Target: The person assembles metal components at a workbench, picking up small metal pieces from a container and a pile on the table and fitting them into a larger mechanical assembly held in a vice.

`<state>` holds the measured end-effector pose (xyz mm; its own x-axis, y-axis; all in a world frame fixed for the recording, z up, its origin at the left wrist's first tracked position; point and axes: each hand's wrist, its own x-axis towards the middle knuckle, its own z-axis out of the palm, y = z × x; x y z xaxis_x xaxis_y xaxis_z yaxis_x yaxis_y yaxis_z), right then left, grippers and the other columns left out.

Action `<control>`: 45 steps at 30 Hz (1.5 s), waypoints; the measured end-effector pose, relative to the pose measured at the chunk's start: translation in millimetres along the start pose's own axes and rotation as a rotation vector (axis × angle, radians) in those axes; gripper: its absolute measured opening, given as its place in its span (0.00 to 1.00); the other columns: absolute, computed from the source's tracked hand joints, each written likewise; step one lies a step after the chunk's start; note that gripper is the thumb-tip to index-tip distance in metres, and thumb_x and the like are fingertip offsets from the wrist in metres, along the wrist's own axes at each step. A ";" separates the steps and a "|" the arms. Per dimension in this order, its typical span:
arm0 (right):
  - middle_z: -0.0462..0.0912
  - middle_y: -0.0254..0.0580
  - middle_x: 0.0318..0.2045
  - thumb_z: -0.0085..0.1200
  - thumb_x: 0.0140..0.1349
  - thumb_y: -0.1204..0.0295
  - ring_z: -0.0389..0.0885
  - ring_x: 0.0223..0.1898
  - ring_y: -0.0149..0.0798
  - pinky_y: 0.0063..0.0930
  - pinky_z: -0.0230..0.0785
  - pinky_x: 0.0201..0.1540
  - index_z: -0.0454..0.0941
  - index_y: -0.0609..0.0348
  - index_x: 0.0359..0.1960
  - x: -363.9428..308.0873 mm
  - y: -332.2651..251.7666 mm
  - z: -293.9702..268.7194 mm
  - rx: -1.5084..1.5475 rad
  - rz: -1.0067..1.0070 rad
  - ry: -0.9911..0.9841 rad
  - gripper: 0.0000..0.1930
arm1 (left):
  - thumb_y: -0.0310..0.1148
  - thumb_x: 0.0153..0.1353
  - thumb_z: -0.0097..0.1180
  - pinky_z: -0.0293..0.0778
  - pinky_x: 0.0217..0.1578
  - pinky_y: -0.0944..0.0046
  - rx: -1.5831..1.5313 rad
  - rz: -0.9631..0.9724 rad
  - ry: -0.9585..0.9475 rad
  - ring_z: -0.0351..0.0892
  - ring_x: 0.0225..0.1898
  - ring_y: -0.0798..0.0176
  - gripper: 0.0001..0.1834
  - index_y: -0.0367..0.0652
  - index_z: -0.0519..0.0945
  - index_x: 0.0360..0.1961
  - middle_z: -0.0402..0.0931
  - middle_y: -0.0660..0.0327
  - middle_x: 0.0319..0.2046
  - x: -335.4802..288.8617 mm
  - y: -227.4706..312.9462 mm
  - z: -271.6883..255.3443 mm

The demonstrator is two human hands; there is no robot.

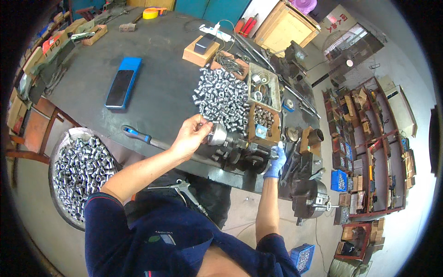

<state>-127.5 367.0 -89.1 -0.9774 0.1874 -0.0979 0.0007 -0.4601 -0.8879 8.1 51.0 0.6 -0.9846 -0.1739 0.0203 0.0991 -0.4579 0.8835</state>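
My bare left hand (190, 136) is pinched closed at the left face of a round metal chuck (218, 134); whatever lies between the fingertips is too small to name. The chuck belongs to a dark bench fixture (247, 154) at the table's near edge. At the fixture's right end, my right hand (276, 162), in a pale blue glove, is closed around a part its fingers hide. Just beyond the chuck lies a heap of shiny metal fittings (220, 94). A cardboard box of brownish small parts (266, 121) sits behind the fixture.
A round pan of metal fittings (83, 177) stands at the left. On the dark table (152, 41) lie a phone in a blue case (122, 85) and a blue-and-black handled tool (136, 134). An air blow gun (184, 189) hangs near my body. A vise (310, 201) is at the right.
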 end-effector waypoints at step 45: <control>0.67 0.25 0.11 0.50 0.59 0.62 0.60 0.09 0.20 0.13 0.51 0.09 0.71 0.54 0.23 -68.7 -3.0 -0.9 0.226 0.046 0.007 0.12 | 0.34 0.48 0.56 0.70 0.35 0.54 1.392 0.298 -0.021 0.75 0.34 0.49 0.09 0.41 0.77 0.30 0.75 0.53 0.29 5.4 23.4 -102.9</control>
<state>-60.2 356.3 -80.1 -0.9760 0.1670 -0.1400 -0.0026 -0.6511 -0.7590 19.9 -50.4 -26.8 -0.9555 -0.0910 0.2805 0.0918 0.8122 0.5761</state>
